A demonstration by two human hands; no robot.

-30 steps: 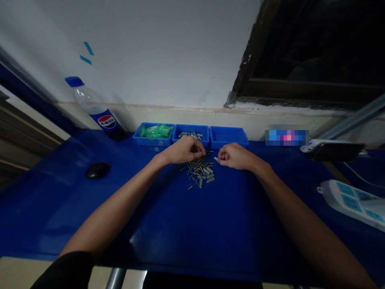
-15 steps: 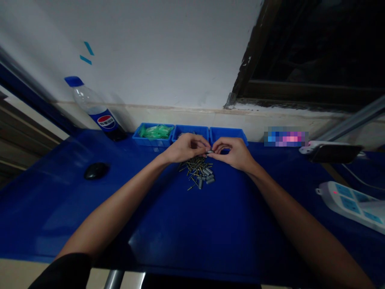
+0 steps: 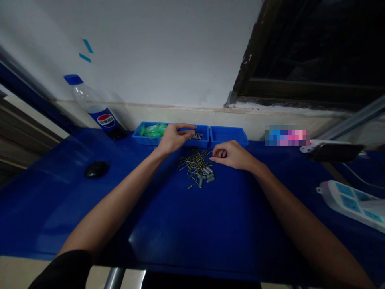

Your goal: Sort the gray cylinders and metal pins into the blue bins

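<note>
My left hand (image 3: 177, 138) hangs over the middle blue bin (image 3: 205, 143), its thumb and fingers apart at the near tips. Small grey metal pieces (image 3: 197, 136) lie in that bin, partly hidden by the hand. My right hand (image 3: 230, 155) is just right of the pile, fingers curled and closed. A thin rivet (image 3: 207, 151) sticks out leftward from its fingertips. Below and between the hands lies a loose pile of brass-coloured and silvery rivets (image 3: 194, 162), with several short grey cylinders (image 3: 209, 176) at its near right side.
Left of the middle bin stands a blue bin (image 3: 147, 140) with green packets (image 3: 153, 130); on the right is another blue bin (image 3: 228, 134). A cola bottle (image 3: 105, 120) and a black mouse (image 3: 96, 169) are at left. A phone (image 3: 337, 153) and power strip (image 3: 351, 202) are at right.
My hands, which met above the pile over a small grey piece, have come apart. The left moved left and up to the middle bin; the right stayed near the pile, slightly lower.
</note>
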